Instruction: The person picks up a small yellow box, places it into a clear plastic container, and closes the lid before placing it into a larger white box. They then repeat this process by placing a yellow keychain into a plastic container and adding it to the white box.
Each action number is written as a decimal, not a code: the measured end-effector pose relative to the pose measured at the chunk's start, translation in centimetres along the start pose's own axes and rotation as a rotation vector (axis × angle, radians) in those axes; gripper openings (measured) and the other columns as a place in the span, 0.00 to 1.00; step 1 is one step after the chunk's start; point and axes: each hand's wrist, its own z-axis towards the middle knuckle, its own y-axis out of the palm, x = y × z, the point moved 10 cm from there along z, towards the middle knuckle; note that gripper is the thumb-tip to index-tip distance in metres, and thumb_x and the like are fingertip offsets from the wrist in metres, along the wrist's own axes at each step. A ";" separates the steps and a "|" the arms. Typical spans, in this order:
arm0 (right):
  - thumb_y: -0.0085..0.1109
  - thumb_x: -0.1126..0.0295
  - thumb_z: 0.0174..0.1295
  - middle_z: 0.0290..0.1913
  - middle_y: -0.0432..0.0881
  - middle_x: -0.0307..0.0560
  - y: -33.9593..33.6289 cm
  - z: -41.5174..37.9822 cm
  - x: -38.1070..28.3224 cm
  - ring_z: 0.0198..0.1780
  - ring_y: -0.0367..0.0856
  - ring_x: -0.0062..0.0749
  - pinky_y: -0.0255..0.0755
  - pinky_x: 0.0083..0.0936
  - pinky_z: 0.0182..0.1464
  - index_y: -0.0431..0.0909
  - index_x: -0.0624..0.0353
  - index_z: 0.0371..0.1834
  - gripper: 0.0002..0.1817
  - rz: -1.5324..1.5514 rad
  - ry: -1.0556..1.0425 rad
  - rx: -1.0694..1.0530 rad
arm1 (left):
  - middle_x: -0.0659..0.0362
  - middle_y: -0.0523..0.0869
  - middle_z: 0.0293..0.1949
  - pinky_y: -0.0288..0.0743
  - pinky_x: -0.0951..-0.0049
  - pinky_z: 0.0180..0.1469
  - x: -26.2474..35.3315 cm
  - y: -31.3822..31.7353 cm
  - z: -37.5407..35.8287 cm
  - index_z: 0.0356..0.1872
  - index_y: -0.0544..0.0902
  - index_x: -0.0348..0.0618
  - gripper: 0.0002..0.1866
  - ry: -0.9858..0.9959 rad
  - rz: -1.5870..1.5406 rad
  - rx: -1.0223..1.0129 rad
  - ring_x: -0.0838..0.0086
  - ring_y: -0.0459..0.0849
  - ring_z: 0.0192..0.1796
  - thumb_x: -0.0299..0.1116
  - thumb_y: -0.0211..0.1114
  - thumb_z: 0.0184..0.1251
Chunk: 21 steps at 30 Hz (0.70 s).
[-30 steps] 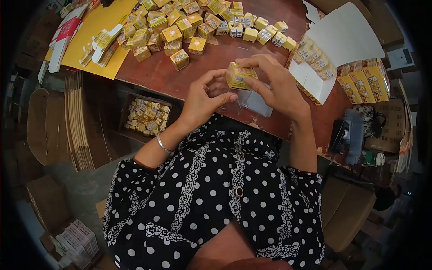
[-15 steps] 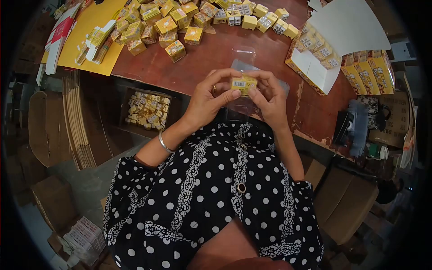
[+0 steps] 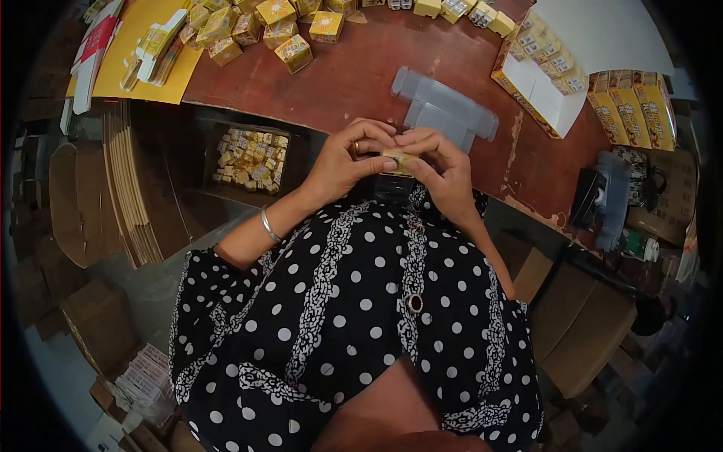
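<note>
Tabletop: worn dark-red wooden surface [image 3: 331, 90], its paint chipped along the near edge.
Left hand: bare left hand [image 3: 340, 167] with a ring and a silver bangle [image 3: 269, 224] at the wrist; thumb and fingers bent, grasping the left side of the small box.
Right hand: bare right hand [image 3: 446, 179], thumb and fingers curled in, grasping the same box from the right.
Held item: small yellow printed cardboard box [image 3: 398, 160], between both hands in front of the body, near the table's close edge; fingers partly cover it.
Below the box: dark-looking, see-through plastic piece [image 3: 394, 187]; whether it is joined to the box cannot be told.
Beyond the hands: flat clear plastic packaging [image 3: 446, 113] on the tabletop.
Far left: loose pile of yellow printed cube boxes [image 3: 279, 32], beside a bright yellow sheet [image 3: 162, 91] bearing folded yellow-and-white cartons [image 3: 160, 44].
Right: open white-lined cardboard display box [image 3: 541, 96] with rows of pale yellow cubes [image 3: 553, 56] inside; three upright yellow printed boxes [image 3: 631, 110] near it.
Under the edge, left: brown open box [image 3: 213, 190] full of small pale yellow cubes [image 3: 251, 157].
Clothing: black garment with white dots [image 3: 354, 301].
</note>
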 end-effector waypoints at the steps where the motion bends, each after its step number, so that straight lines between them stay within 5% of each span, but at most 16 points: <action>1: 0.66 0.78 0.67 0.56 0.80 0.47 0.2 0.0 0.3 0.57 0.81 0.27 0.75 0.26 0.63 0.82 0.65 0.46 0.07 0.024 0.010 -0.008 | 0.54 0.76 0.63 0.80 0.71 0.63 0.3 0.2 -0.2 0.48 0.82 0.37 0.12 0.016 0.037 -0.024 0.74 0.83 0.57 0.24 0.73 0.67; 5: 0.66 0.78 0.67 0.56 0.80 0.47 0.5 0.3 -0.1 0.58 0.81 0.27 0.76 0.27 0.63 0.81 0.66 0.45 0.07 0.106 0.072 -0.057 | 0.54 0.77 0.61 0.80 0.72 0.61 2.2 0.5 -0.3 0.46 0.84 0.36 0.09 0.076 0.158 -0.007 0.74 0.84 0.57 0.24 0.73 0.68; 10: 0.67 0.79 0.66 0.54 0.82 0.48 0.1 0.6 -0.7 0.59 0.81 0.29 0.76 0.29 0.65 0.80 0.66 0.41 0.05 0.095 0.147 -0.032 | 0.58 0.84 0.48 0.83 0.77 0.51 3.7 1.0 -0.1 0.42 0.87 0.35 0.05 0.159 0.333 0.022 0.76 0.88 0.46 0.24 0.72 0.68; 14: 0.68 0.79 0.65 0.52 0.83 0.48 -0.1 1.1 -1.0 0.58 0.82 0.29 0.77 0.29 0.64 0.80 0.66 0.40 0.06 0.049 0.127 -0.037 | 0.57 0.86 0.47 0.81 0.76 0.54 4.1 1.0 0.0 0.44 0.87 0.35 0.06 0.139 0.397 0.029 0.76 0.86 0.49 0.23 0.70 0.69; 21: 0.69 0.79 0.65 0.46 0.86 0.48 -0.3 1.6 -0.9 0.49 0.85 0.26 0.80 0.27 0.59 0.80 0.67 0.37 0.05 0.023 0.105 -0.002 | 0.59 0.86 0.42 0.80 0.79 0.48 4.1 0.6 0.0 0.43 0.88 0.34 0.05 0.130 0.379 0.115 0.80 0.86 0.44 0.24 0.70 0.70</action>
